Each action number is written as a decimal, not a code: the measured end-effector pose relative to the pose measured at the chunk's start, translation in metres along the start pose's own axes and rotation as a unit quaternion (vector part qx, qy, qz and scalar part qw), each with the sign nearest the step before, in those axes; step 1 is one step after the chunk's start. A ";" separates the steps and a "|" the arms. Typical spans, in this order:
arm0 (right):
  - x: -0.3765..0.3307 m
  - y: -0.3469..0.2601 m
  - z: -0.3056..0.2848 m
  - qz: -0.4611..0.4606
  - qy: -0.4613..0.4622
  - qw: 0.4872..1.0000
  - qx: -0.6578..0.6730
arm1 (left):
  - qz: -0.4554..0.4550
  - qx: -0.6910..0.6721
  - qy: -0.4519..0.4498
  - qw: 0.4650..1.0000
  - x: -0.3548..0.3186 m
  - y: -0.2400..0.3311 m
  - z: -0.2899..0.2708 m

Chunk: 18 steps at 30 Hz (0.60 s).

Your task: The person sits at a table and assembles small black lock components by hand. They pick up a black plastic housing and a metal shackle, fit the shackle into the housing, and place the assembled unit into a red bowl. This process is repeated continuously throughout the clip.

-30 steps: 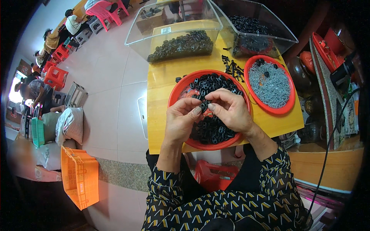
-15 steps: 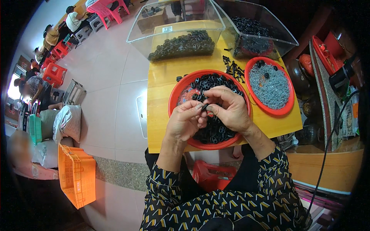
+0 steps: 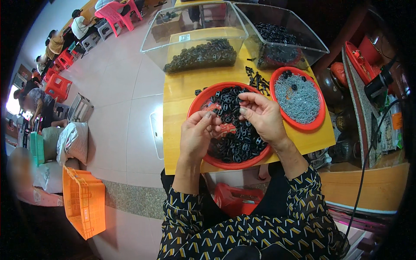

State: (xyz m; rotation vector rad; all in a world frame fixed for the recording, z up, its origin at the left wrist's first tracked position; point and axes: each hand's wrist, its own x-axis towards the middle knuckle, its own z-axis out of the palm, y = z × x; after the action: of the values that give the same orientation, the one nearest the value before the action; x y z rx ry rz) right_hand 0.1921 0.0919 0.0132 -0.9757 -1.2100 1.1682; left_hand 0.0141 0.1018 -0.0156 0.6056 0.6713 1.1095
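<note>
- Left hand (image 3: 195,136) is over the left side of the big tray (image 3: 236,166), thumb and forefinger tips close together with a black bit right by them, can't tell if it's pinched or just lying behind
- Right hand (image 3: 266,119) is over the tray's right side, thumb and forefinger a bit apart, something dark by the tips, can't tell if they're clamped on it
- The black bits (image 3: 242,147) are heaped in that tray under both hands, with some of its patterned bottom showing
- For neat work imo: stay low over the tray so drops land back in it, hold by the edges with just the tips, keep the holes facing you, don't squeeze hard
- Count: two hands, two red trays (the small one (image 3: 307,126) has grey screws (image 3: 299,104) plus a few black bits), two clear bins, left (image 3: 195,44) and right (image 3: 297,48), one yellow table (image 3: 177,108), one orange crate (image 3: 94,203)
- Black pegs (image 3: 258,82) on the table: maybe a dozen, they overlap; bits and screws, way too many to count
</note>
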 end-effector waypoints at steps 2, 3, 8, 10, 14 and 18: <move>0.001 -0.001 -0.001 -0.004 0.006 1.000 -0.008 | 0.007 0.005 0.003 1.000 0.000 0.000 0.000; 0.001 0.000 -0.001 0.002 0.011 1.000 -0.007 | 0.009 0.018 0.001 1.000 0.000 -0.001 -0.001; 0.004 -0.005 -0.005 0.001 0.042 0.999 -0.012 | 0.039 0.132 0.023 0.990 -0.001 0.001 -0.003; 0.015 -0.015 -0.011 -0.054 0.054 0.996 -0.036 | 0.118 0.195 0.073 0.971 -0.003 0.003 0.000; 0.093 -0.064 -0.045 -0.227 0.162 0.925 -0.260 | 0.323 0.453 0.116 0.823 0.002 0.003 -0.029; 0.154 -0.095 -0.118 -0.313 0.319 0.720 -0.531 | 0.365 0.612 0.035 0.701 0.013 0.007 -0.010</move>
State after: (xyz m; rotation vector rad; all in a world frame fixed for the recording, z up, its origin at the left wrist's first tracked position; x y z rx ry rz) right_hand 0.3181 0.2335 0.1166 -1.4357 -1.4091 -0.5396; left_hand 0.0060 0.1169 -0.0200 2.1422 1.2896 1.2921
